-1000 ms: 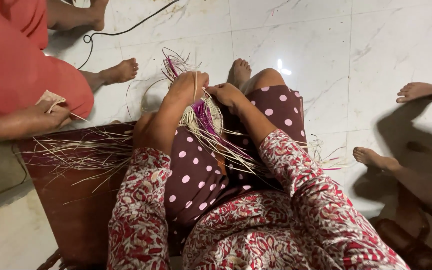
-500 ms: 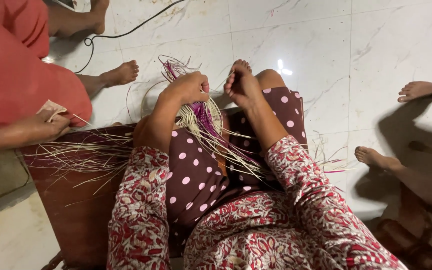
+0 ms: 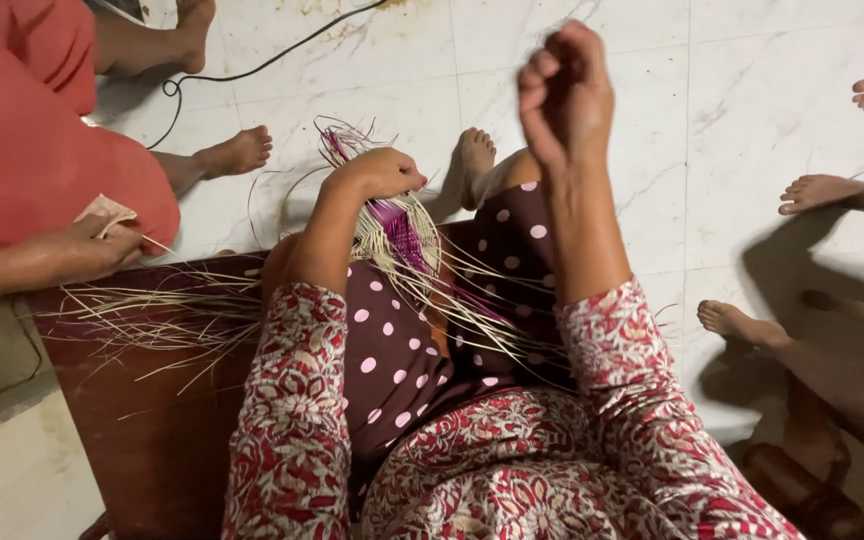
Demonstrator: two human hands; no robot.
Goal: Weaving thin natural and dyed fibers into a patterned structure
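We find the left hand (image 3: 377,172) closed in a fist-like grip around the upper edge of the woven piece (image 3: 399,232), a half-made weave of pale straw and purple strands resting on the person's lap. The piece lies directly under that grip and runs from it toward 5 o'clock, its loose strand ends fanning out over the dotted maroon cloth (image 3: 392,340).

The right hand (image 3: 564,92) is raised well clear of the weave, at 1 o'clock from the left hand. Its fingers are curled together; we cannot tell whether a thin strand is pinched between them.

We see no container in view. A heap of loose straw strips (image 3: 152,310) lies on the brown mat (image 3: 152,440) at 9 o'clock from the lap, too many to count.

Counted: one woven piece and one mat. A second person's hand (image 3: 102,245), at 9 o'clock, rests at the edge of the straw heap. A black cable (image 3: 252,70) crosses the white tiled floor (image 3: 732,120) at 11 o'clock.
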